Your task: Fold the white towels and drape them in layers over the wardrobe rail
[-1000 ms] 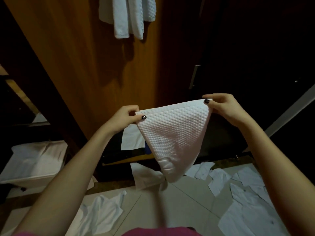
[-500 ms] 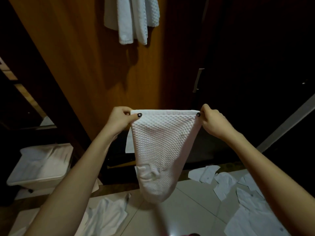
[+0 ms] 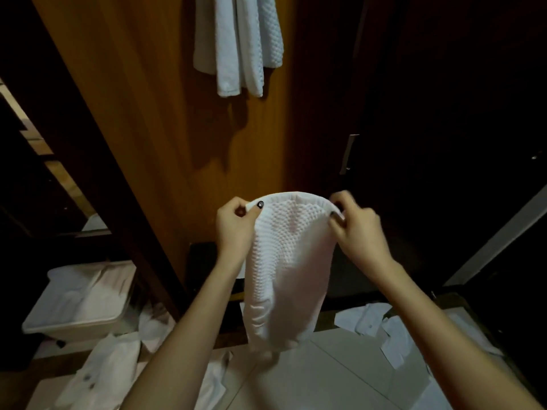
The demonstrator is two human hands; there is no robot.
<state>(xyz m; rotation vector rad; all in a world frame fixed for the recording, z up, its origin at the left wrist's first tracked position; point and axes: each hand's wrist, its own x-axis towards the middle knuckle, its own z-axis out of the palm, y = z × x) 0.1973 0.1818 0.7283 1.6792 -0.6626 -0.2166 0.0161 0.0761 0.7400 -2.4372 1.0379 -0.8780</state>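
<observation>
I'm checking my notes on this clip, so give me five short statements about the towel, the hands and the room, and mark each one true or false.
1. The left hand and the right hand both pinch the top edge of the held towel. True.
2. The held towel lies flat on the ground. False: it hangs in the air between the hands.
3. White hanging towels show above, against the wooden panel. True.
4. The floor is bare. False: white cloths lie scattered on it.
5. A white bin stands at the left of the view. True.
</observation>
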